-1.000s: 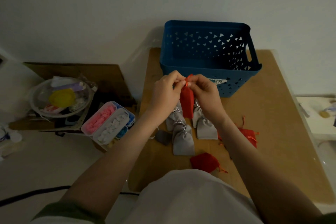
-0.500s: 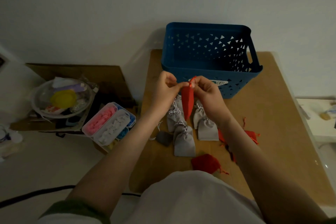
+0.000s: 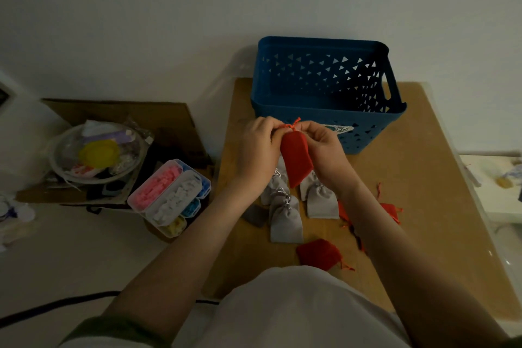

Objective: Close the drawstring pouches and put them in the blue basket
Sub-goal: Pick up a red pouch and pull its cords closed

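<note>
A red drawstring pouch (image 3: 295, 161) hangs in the air in front of the blue basket (image 3: 324, 110). My left hand (image 3: 258, 150) and my right hand (image 3: 324, 150) both pinch its gathered neck, and its orange cord ends stick up between them. Below on the wooden table (image 3: 423, 178) lie several grey pouches (image 3: 285, 223), partly hidden by my hands. Another red pouch (image 3: 317, 254) lies near the front edge, and one more red pouch (image 3: 391, 210) shows to the right of my right forearm. The basket looks empty.
A compartment box of pink, white, blue and yellow pieces (image 3: 169, 195) sits left of the table. Behind it a clear bowl (image 3: 96, 155) of odds and ends rests on cardboard. A dark small patch (image 3: 255, 215) lies by the grey pouches. A black cable (image 3: 56, 305) runs across the floor.
The red pouch has turned so its broad face shows and its bottom swings right. Both hands have stayed close together at its neck, with the cord ends now poking up.
</note>
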A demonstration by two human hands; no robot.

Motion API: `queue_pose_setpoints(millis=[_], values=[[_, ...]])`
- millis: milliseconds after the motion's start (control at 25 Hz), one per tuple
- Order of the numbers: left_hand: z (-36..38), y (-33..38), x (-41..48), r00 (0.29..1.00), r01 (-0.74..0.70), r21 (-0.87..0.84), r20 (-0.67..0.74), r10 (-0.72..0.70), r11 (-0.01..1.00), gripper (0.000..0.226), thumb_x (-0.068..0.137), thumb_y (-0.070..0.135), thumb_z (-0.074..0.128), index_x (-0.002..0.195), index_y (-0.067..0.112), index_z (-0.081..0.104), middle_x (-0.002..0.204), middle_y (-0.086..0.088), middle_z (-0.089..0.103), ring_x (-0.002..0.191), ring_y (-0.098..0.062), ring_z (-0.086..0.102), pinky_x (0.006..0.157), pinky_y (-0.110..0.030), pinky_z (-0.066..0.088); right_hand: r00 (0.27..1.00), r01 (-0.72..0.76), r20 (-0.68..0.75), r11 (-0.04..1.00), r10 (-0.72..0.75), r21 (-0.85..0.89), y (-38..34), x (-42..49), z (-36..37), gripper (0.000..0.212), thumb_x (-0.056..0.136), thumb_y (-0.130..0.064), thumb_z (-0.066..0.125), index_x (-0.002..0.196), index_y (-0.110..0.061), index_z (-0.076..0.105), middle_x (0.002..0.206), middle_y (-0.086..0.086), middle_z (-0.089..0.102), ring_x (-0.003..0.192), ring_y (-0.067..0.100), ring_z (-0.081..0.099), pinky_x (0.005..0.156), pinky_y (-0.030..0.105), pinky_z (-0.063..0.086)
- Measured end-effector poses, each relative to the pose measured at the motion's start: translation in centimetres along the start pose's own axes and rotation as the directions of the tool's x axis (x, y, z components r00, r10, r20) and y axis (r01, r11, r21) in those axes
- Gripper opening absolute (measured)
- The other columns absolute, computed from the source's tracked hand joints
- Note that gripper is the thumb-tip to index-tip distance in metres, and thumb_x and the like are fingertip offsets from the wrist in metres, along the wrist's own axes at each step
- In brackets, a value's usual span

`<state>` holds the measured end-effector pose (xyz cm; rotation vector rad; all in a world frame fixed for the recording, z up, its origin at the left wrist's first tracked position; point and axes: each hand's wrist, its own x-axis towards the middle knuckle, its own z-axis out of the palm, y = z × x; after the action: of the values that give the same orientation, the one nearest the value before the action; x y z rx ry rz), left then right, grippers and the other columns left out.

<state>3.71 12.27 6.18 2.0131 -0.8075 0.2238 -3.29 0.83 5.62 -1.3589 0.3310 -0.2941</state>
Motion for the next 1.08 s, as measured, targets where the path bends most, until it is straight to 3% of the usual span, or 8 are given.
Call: queue_pose_setpoints(millis=[160, 320, 480, 640, 720, 840, 960, 1080], values=[[0.1, -0.7, 0.5, 0.93, -0.349, 0.451, 0.056, 0.364, 0.822, 0.018, 0.088, 0.018, 0.055, 0.074, 0.007, 0.057, 0.072, -0.009, 0.058, 0.069, -0.025, 0.055, 0.063, -0.028, 0.041, 0.999, -0.022, -0.044, 0.984, 0.015, -0.176, 0.0, 0.1, 0.0, 0.008, 0.093, -0.007, 0.058, 0.086, -0.009, 0.061, 0.074, 0.002, 0.064, 0.06, 0.004, 0.061, 0.057, 0.017, 0.049], [-0.2, -1.5, 0.8, 0.892, -0.428, 0.544, 0.125, 0.434, 0.722, 0.008, 0.086, 0.01, 0.056, 0.078, 0.008, 0.056, 0.076, -0.009, 0.056, 0.071, -0.024, 0.053, 0.064, -0.029, 0.038, 0.994, -0.057, -0.101, 0.958, 0.03, -0.281, 0.2, 0.6, -0.4, 0.012, 0.096, -0.011, 0.054, 0.085, -0.01, 0.06, 0.074, 0.0, 0.063, 0.061, 0.002, 0.059, 0.062, 0.019, 0.048], [0.2, -1.7, 0.5, 0.974, -0.226, 0.308, 0.084, 0.21, 0.924, 0.019, 0.089, 0.008, 0.045, 0.076, 0.003, 0.057, 0.081, -0.013, 0.058, 0.079, -0.031, 0.055, 0.071, -0.025, 0.031, 0.995, -0.071, -0.083, 0.958, 0.05, -0.277, 0.7, 1.0, -0.9, 0.015, 0.096, -0.01, 0.054, 0.083, -0.013, 0.06, 0.073, -0.001, 0.063, 0.065, 0.007, 0.059, 0.066, 0.024, 0.049], [0.2, -2.7, 0.1, 0.916, 0.021, 0.009, 0.401, -0.023, 1.0, 0.016, 0.095, 0.006, 0.049, 0.082, 0.009, 0.058, 0.123, -0.005, 0.058, 0.127, -0.017, 0.042, 0.101, -0.02, 0.027, 0.992, -0.119, 0.01, 0.976, 0.123, -0.182, 1.7, 0.4, -1.7, 0.014, 0.098, -0.009, 0.049, 0.086, -0.011, 0.058, 0.076, 0.001, 0.06, 0.069, 0.008, 0.058, 0.07, 0.022, 0.049], [-0.1, -2.4, 0.1, 0.839, 0.192, -0.145, 0.538, -0.086, 0.97, 0.026, 0.098, 0.012, 0.045, 0.075, 0.022, 0.049, 0.104, 0.004, 0.063, 0.106, -0.007, 0.053, 0.089, -0.025, 0.039, 0.988, -0.137, 0.059, 0.981, 0.146, -0.141, 1.8, 0.4, -2.2, 0.014, 0.099, -0.01, 0.048, 0.087, -0.009, 0.056, 0.075, 0.002, 0.058, 0.068, 0.009, 0.056, 0.069, 0.021, 0.048], [0.9, -1.9, 0.1, 0.803, 0.25, -0.053, 0.569, -0.176, 0.967, 0.026, 0.098, 0.015, 0.045, 0.074, 0.026, 0.047, 0.076, 0.008, 0.054, 0.071, -0.005, 0.049, 0.065, -0.023, 0.037, 0.986, -0.168, -0.017, 0.971, 0.167, -0.172, 1.8, -0.1, -2.8, 0.016, 0.1, -0.019, 0.046, 0.092, -0.008, 0.055, 0.079, 0.003, 0.056, 0.071, 0.011, 0.055, 0.07, 0.024, 0.048], [2.9, -1.5, -0.6, 0.801, 0.316, 0.047, 0.522, -0.293, 0.947, 0.015, 0.1, 0.022, 0.044, 0.088, 0.017, 0.052, 0.081, 0.007, 0.055, 0.071, -0.004, 0.049, 0.058, -0.015, 0.034, 0.963, -0.265, -0.03, 0.931, 0.266, -0.25, 2.2, -1.3, -4.1, 0.033, 0.099, -0.032, 0.046, 0.113, -0.004, 0.053, 0.094, 0.004, 0.058, 0.083, 0.013, 0.059, 0.073, 0.023, 0.051], [4.9, -1.8, -2.1, 0.785, 0.346, 0.06, 0.527, -0.325, 0.936, 0.016, 0.099, 0.027, 0.045, 0.094, 0.015, 0.053, 0.09, 0.001, 0.058, 0.083, -0.013, 0.055, 0.071, -0.025, 0.042, 0.899, -0.404, 0.054, 0.87, 0.435, -0.281, 3.0, -2.8, -5.6, 0.026, 0.093, -0.023, 0.058, 0.116, -0.011, 0.052, 0.101, 0.006, 0.059, 0.089, 0.018, 0.06, 0.078, 0.029, 0.05]])
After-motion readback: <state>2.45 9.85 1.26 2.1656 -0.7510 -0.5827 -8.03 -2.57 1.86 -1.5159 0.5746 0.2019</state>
